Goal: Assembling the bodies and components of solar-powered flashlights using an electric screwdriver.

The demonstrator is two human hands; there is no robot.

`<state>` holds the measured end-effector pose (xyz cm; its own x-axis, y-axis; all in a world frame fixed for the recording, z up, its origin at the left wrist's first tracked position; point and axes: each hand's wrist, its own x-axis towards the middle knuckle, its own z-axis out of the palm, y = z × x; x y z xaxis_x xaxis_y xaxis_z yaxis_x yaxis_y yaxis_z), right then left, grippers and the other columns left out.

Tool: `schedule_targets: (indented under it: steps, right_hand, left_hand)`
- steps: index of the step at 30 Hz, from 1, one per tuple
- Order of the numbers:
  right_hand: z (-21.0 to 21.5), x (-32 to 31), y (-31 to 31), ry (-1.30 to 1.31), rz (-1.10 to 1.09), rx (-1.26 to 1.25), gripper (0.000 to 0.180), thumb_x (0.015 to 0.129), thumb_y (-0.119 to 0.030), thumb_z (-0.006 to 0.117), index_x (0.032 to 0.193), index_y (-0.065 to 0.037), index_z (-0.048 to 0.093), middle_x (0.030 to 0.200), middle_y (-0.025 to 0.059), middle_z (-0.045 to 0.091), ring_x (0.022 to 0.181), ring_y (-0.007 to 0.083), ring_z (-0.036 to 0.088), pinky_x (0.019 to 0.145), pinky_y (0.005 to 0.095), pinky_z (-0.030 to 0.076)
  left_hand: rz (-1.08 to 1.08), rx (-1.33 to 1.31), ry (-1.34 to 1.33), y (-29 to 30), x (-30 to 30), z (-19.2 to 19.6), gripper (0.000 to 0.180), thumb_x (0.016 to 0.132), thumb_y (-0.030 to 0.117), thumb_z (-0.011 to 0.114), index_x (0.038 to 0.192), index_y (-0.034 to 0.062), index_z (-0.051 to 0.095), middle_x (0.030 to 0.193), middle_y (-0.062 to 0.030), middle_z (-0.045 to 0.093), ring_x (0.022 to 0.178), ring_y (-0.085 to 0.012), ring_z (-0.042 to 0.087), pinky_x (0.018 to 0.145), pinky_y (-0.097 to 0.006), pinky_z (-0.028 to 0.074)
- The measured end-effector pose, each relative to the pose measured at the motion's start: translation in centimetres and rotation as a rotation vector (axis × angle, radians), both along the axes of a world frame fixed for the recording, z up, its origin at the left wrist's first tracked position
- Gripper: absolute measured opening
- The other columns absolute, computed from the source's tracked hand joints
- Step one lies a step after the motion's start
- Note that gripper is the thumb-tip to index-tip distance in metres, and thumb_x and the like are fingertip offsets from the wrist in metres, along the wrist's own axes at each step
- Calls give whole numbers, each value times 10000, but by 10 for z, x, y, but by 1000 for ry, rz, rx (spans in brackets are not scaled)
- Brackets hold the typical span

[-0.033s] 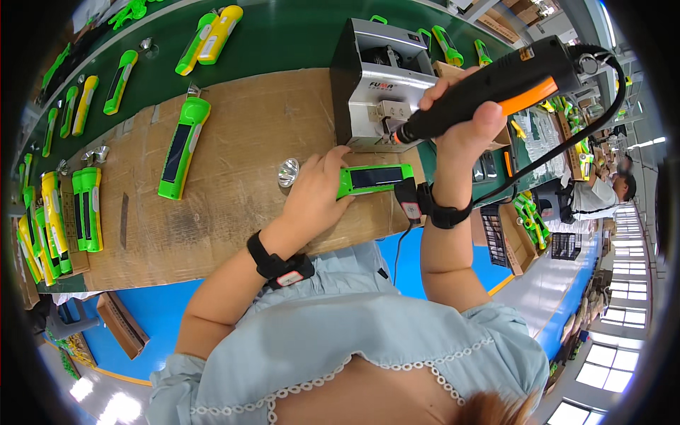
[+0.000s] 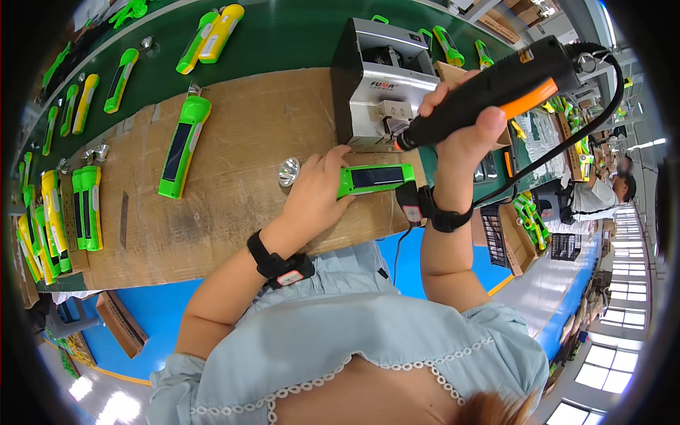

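Observation:
My right hand [image 2: 464, 131] is wrapped round a black electric screwdriver [image 2: 489, 92] with an orange lever. Its tip points left and down, close in front of the outlet of a grey-and-black screw feeder [image 2: 379, 88]; contact cannot be made out. My left hand [image 2: 317, 190] lies over the head end of a green flashlight [image 2: 375, 177] with a dark panel on its side, holding it on the cardboard. Just left of those fingers sits a shiny cone-shaped reflector [image 2: 289, 172], which looks connected to that end, though my hand hides the joint.
Another green flashlight [image 2: 184, 146] lies on the cardboard sheet [image 2: 248, 127]. Several green and yellow flashlights [image 2: 53, 219] stand at the left, more along the green bench [image 2: 283, 35]. A black cable [image 2: 559, 152] loops from the screwdriver. A person [image 2: 602, 191] sits far right.
The screwdriver tip has shifted slightly down and right, away from the feeder's outlet. My left hand and the flashlight under it stay in place.

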<state>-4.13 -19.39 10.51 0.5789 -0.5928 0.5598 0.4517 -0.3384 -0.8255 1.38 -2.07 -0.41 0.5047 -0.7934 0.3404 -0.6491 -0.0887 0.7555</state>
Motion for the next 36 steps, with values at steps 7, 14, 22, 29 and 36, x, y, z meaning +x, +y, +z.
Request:
schedule_targets:
  steps: [7,14,22,29,36]
  right_hand:
    - [-11,-22,43,40,175,142,875,620,-848,484,973,-49,421,678,120,520,536,227,523,520,331,468]
    - [-19,-29,57,52,191,125,928,597,-867,485,1009,-41,390,712,126,531,560,217,538,543,336,487]
    - [-31,-21,65,69,186,148,931,589,-839,541,1021,-28,397,717,130,535,570,221,542,562,330,487]
    - [-37,-19,67,33,305,169,840,608,-717,674,990,-17,411,715,131,531,580,219,542,567,325,485]
    - [-45,-23,68,8,462,297,648,646,-490,778,960,-41,434,810,46,521,717,121,517,635,246,421]
  left_hand:
    - [11,-14,-41,-2,3,-2,662,629,58,723,1208,12,407,990,-122,578,960,-336,512,855,-407,408]
    - [4,-48,-41,-2,3,-7,676,624,63,729,1213,14,401,1001,-121,575,974,-331,511,861,-404,405]
    - [-1,-44,-32,-2,3,-9,688,624,64,735,1216,10,390,989,-129,579,980,-344,513,862,-414,409]
    - [-30,-16,-75,-3,7,-5,716,594,64,749,1201,-29,380,1003,-197,536,949,-359,513,834,-401,420]
    - [-57,-30,-108,-3,6,-2,729,582,67,741,1204,-35,376,1050,-215,500,979,-375,494,846,-419,408]
